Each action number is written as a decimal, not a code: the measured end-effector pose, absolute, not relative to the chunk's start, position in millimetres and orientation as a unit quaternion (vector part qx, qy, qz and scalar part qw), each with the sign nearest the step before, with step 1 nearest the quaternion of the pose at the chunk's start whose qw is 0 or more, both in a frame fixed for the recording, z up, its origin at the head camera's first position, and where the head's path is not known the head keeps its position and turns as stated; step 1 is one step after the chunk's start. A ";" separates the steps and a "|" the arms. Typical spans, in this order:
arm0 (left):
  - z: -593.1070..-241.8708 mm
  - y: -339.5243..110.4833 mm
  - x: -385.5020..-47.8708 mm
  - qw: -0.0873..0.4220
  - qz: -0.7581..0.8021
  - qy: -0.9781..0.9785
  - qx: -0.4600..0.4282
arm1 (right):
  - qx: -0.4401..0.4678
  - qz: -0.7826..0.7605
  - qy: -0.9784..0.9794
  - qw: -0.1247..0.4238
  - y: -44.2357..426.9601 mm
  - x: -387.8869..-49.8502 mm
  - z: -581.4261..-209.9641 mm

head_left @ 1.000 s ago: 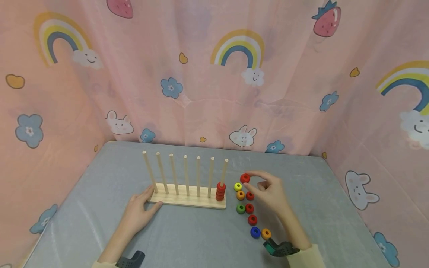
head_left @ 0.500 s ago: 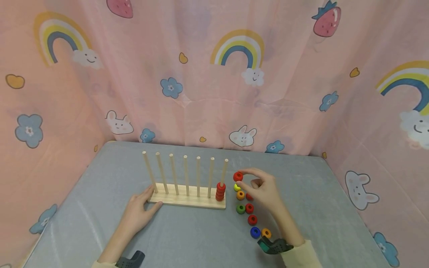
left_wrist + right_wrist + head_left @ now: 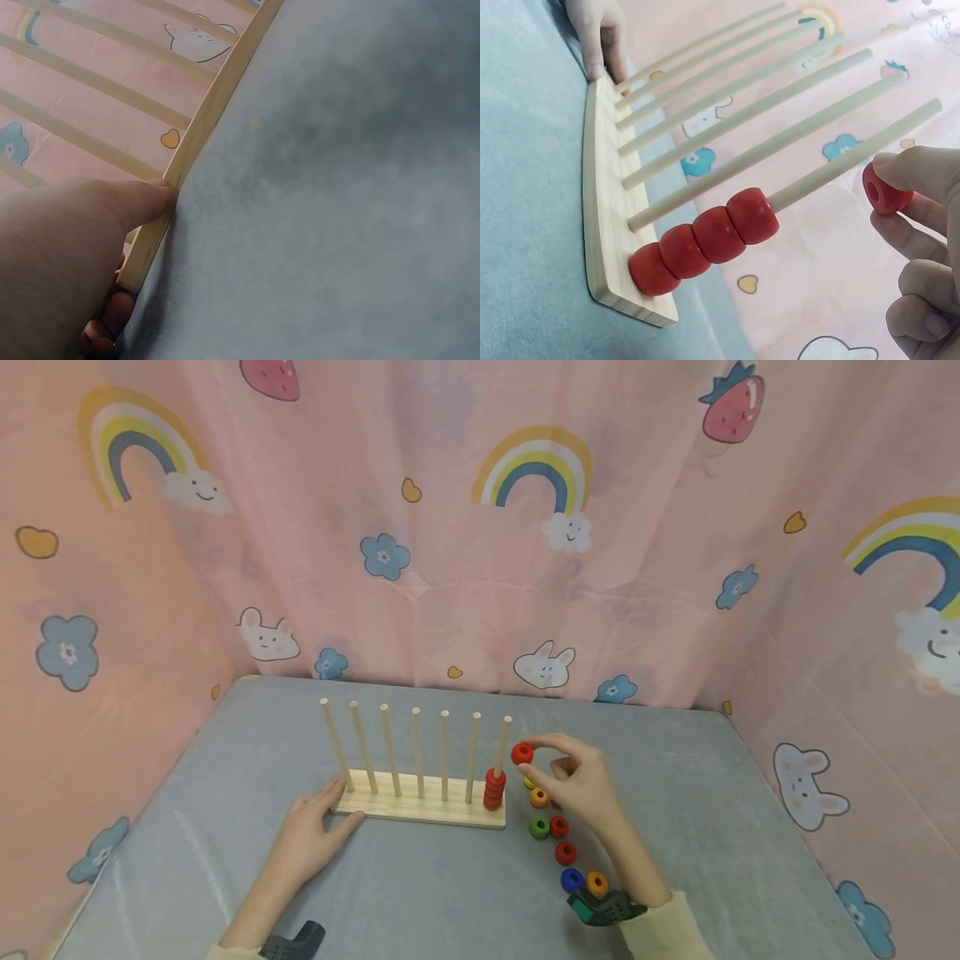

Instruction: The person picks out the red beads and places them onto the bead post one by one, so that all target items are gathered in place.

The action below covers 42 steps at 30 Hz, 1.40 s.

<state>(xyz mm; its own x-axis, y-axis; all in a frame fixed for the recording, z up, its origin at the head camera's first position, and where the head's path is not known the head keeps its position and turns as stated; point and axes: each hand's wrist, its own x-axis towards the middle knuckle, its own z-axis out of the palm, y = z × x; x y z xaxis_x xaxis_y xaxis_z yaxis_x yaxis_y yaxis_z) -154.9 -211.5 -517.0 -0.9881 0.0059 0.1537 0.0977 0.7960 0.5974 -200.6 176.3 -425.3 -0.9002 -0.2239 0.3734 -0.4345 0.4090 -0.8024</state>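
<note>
A wooden peg stand [image 3: 420, 810] with several upright rods stands on the table. Its rightmost rod carries a stack of several red beads [image 3: 709, 234]; the other rods are bare. My left hand [image 3: 307, 839] grips the stand's left end, thumb on the front edge and fingers round the end, as the left wrist view shows. Between thumb and fingers my right hand [image 3: 581, 781] pinches a red bead [image 3: 522, 753], hole visible, just right of the rightmost rod and apart from it. In the right wrist view that held bead [image 3: 885, 191] is near the upper part of the rod.
Loose beads lie right of the stand: a green bead [image 3: 539, 827], orange beads [image 3: 538, 797], red beads [image 3: 566, 852] and a blue bead [image 3: 572, 880]. A yellow bead [image 3: 528, 782] is partly hidden by my right hand. A patterned pink curtain [image 3: 450, 610] backs the grey table [image 3: 420, 893].
My right hand has moved left with the pinched red bead, from above the loose beads to beside the rightmost rod. My left hand has stayed on the stand's end.
</note>
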 end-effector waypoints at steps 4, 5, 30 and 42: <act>-516.4 -210.4 -155.0 0.070 -0.320 -0.945 -0.026 | 0.199 0.509 -0.831 0.102 175.1 -200.3 -424.7; -516.4 -210.3 -155.0 0.069 -0.320 -0.944 -0.026 | 0.198 0.507 -0.832 0.102 174.9 -200.1 -424.3; -516.8 -210.7 -154.9 0.069 -0.323 -0.944 -0.025 | 0.229 0.508 -0.819 0.137 173.9 -204.7 -409.1; -515.8 -211.1 -154.8 0.062 -0.323 -0.944 -0.022 | 0.239 0.503 -0.815 0.157 171.8 -206.3 -398.1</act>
<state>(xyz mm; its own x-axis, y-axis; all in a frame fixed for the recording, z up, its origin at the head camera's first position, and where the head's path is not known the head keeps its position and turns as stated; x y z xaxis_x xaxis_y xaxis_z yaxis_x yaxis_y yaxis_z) -154.8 -211.1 -515.8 -0.9913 0.0007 0.1314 0.0810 0.7910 0.6064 -206.3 171.8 -398.1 -0.8364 -0.2320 0.4966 -0.5479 0.3788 -0.7458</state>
